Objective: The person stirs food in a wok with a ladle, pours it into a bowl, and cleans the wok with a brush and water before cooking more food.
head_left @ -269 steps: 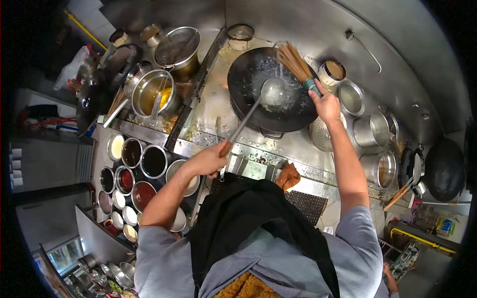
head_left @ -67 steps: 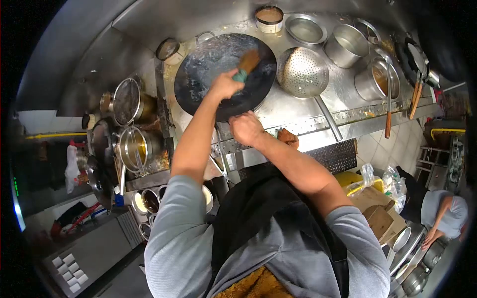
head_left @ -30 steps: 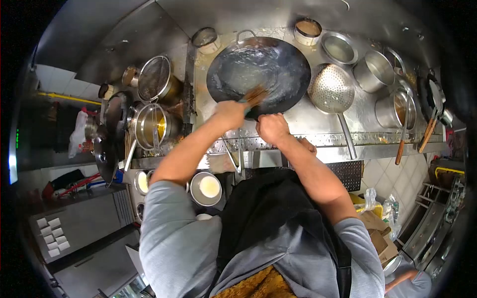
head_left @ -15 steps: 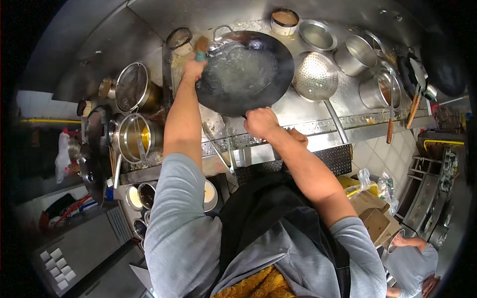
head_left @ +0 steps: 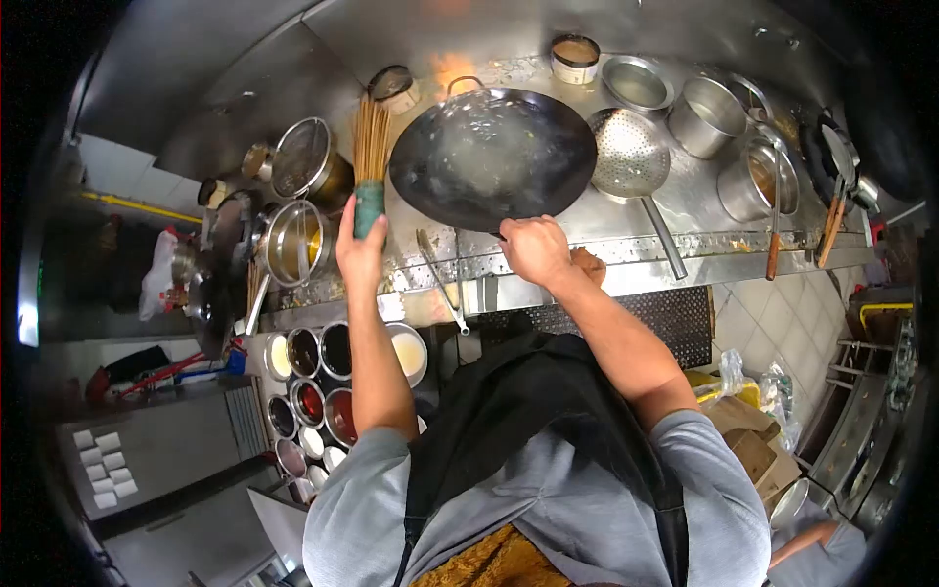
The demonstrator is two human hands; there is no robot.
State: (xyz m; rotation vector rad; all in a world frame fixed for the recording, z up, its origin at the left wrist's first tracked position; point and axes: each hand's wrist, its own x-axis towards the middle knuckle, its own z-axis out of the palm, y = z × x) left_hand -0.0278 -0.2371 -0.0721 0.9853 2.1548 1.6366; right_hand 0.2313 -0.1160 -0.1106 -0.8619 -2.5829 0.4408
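Observation:
My left hand (head_left: 361, 256) is closed round the green-wrapped handle of a bamboo wok brush (head_left: 370, 147), its bristles pointing up, just left of the wok. A large black wok (head_left: 421, 191) sits on the stove with cloudy, steaming water in it. At the wok's near rim, my right hand (head_left: 536, 250) grips its handle; the fingers cover most of that handle. A perforated strainer ladle (head_left: 631, 157) rests right of the wok.
Flame (head_left: 453, 76) rises behind the wok. Metal pots (head_left: 706, 112) and a tub (head_left: 575, 59) stand on the steel stove top. Strainers over pots (head_left: 295, 245) are at left, sauce containers (head_left: 337, 352) below them. Another person's arm (head_left: 807, 541) shows at lower right.
My left hand has drawn the brush out of the wok's left side and back toward me, bristles now upright. Flame has appeared behind the wok. My right hand stays on the handle.

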